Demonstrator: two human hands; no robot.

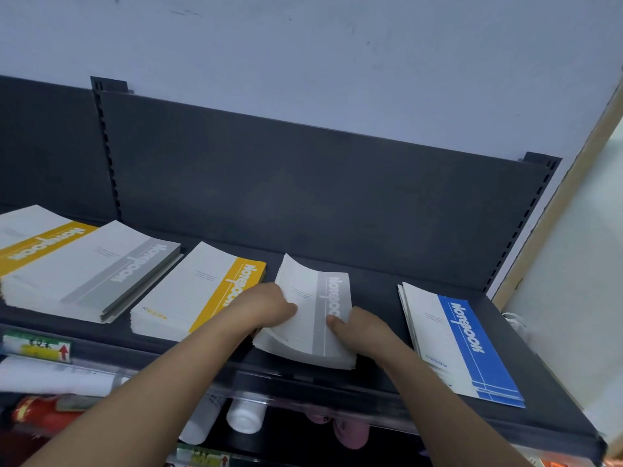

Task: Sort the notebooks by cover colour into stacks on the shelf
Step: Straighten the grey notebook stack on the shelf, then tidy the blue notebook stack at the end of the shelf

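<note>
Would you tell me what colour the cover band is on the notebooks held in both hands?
Grey, on the notebooks with white covers; head view shows it.

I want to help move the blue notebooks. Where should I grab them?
Probably take the blue stack by its two long sides, coming from the front with both hands. It lies flat with a short end toward you, and its books are slightly fanned, so squeezing the sides should square them up as you lift.

A pale bluish wall (303,45) is rising behind the dark grey shelf (381,298), whose back panel (303,197) is sitting between slotted uprights (107,153). A pale wooden edge (553,214) is running diagonally up the right side; soft, even light is falling.
</note>
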